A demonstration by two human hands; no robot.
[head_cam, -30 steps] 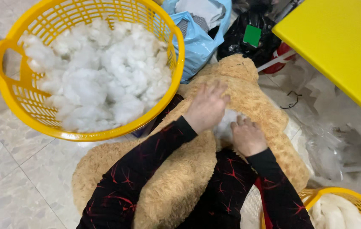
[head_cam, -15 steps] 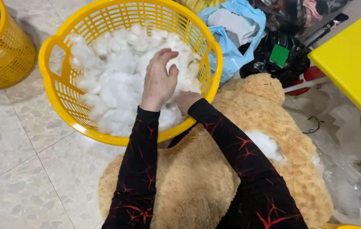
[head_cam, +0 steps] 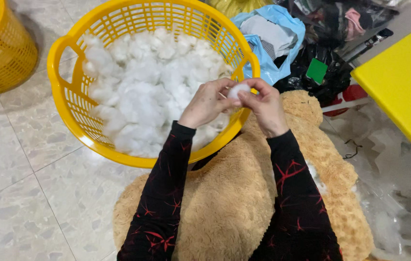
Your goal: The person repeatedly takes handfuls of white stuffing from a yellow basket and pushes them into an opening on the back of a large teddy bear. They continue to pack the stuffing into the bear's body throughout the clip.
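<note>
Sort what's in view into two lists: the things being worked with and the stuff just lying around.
In use:
- left hand and right hand, both pinching a tuft of white stuffing
- yellow basket of white stuffing
- tan plush toy under the arms

Lying about:
- second yellow basket
- blue plastic bag
- black bag
- yellow board
- clear plastic sheeting
</note>
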